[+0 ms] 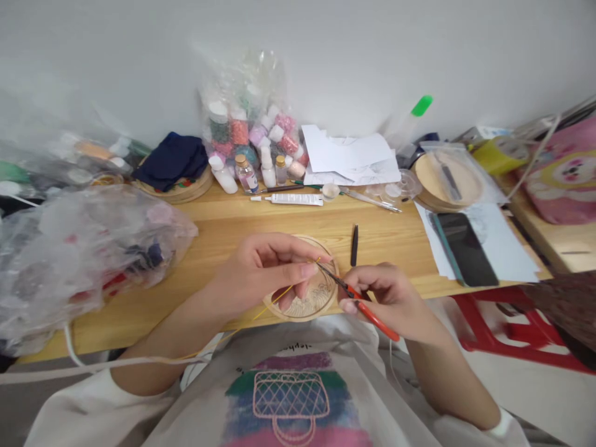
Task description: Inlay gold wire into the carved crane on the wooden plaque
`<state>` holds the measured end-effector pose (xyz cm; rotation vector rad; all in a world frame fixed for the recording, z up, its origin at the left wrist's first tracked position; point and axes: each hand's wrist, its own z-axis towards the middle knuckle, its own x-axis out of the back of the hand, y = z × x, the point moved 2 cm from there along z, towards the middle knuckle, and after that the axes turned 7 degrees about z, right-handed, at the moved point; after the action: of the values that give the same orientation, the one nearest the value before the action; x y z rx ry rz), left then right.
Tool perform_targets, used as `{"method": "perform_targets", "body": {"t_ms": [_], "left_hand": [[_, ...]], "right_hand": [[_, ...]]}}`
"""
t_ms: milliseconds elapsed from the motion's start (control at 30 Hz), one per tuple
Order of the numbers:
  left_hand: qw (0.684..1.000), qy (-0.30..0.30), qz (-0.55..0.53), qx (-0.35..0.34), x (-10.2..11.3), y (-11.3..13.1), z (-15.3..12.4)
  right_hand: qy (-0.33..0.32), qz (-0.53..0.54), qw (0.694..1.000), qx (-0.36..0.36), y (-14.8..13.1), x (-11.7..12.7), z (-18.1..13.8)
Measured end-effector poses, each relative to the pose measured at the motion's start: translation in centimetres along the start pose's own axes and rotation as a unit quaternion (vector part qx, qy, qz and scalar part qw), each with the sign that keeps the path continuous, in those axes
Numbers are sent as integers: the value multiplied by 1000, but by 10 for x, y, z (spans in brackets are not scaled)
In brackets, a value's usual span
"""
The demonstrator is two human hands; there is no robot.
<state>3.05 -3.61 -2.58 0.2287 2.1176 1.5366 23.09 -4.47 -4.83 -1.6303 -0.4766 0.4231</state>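
Between thumb and forefinger, my left hand (267,270) pinches a yellow thread (261,312), whose short end pokes out past the fingertips. The thread's long part trails down to the left toward my lap. My right hand (386,295) grips small red-handled scissors (372,316), with the pointed tips right at the thread by my left fingertips. Whether the blades touch the thread I cannot tell. Under both hands lies a round wooden hoop (334,298) at the table's front edge, holding pale fabric with a line drawing, partly hidden by my left hand.
Beyond the hoop lies a black pen-like object (354,244). Bead jars (239,131), a white tube (297,199) and papers (349,152) line the back. A plastic bag (93,248) is at left; a phone (465,249) rests on paper at right. A white cable (93,368) crosses my left side.
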Motion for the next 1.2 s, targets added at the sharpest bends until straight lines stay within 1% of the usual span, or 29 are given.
{"method": "perform_targets", "body": {"t_ms": [367, 500, 633, 767, 867, 1033, 1200], "left_hand": [[999, -30, 7, 12, 4, -4, 2], [1000, -28, 11, 10, 4, -5, 1], [1000, -15, 21, 10, 6, -5, 2], [999, -6, 40, 11, 7, -4, 5], [997, 15, 72, 16, 6, -3, 6], [989, 75, 127, -7, 3, -2, 9], [981, 116, 158, -8, 1, -2, 12]], "right_hand": [[-18, -2, 999, -30, 2, 0, 0], [-18, 5, 999, -33, 2, 0, 0], [-14, 14, 998, -52, 2, 0, 0], [-5, 0, 999, -51, 1, 1, 1], [-2, -18, 999, -43, 0, 1, 1], [3, -50, 998, -38, 0, 1, 3], [9, -42, 998, -39, 3, 0, 4]]}}
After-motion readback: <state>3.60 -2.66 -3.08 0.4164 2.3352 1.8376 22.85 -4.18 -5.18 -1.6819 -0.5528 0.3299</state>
